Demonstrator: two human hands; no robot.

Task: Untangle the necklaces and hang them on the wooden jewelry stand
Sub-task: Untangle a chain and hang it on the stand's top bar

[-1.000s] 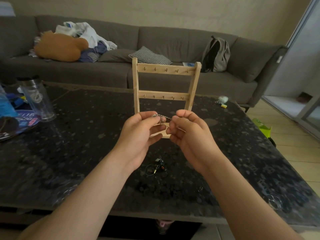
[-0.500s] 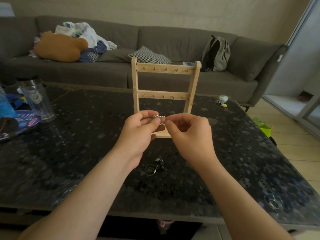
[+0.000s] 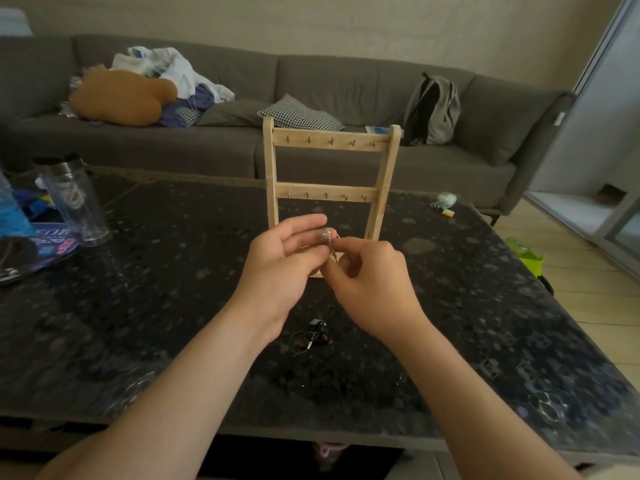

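Left hand: the left hand [image 3: 280, 265] is raised above the table, its thumb and curled fingers pinching a silvery necklace [image 3: 327, 234].
Right hand: the right hand [image 3: 372, 282] is just beside the left, knuckles up, its fingertips pinching the same necklace a little lower; the two hands touch at the fingers.
Necklace: held between both hands in front of the lower part of the stand; only a short, bunched bit shows, too small to make out its links.
Stand: the stand [image 3: 329, 142] is upright on the table behind the hands, with two crossbars, each carrying a row of small pegs with nothing hanging on them.
Tangle: a dark tangle [image 3: 311, 336] of cords and small pieces lies on the table below the hands, nearer the person.
Table: the table [image 3: 138, 306] is dark and speckled.
Tumbler: a clear tumbler [image 3: 74, 199] stands at the table's far left.
Sofa: a grey sofa [image 3: 346, 81] runs behind the table, with a checked cushion [image 3: 299, 114] and a backpack [image 3: 433, 109] on it.
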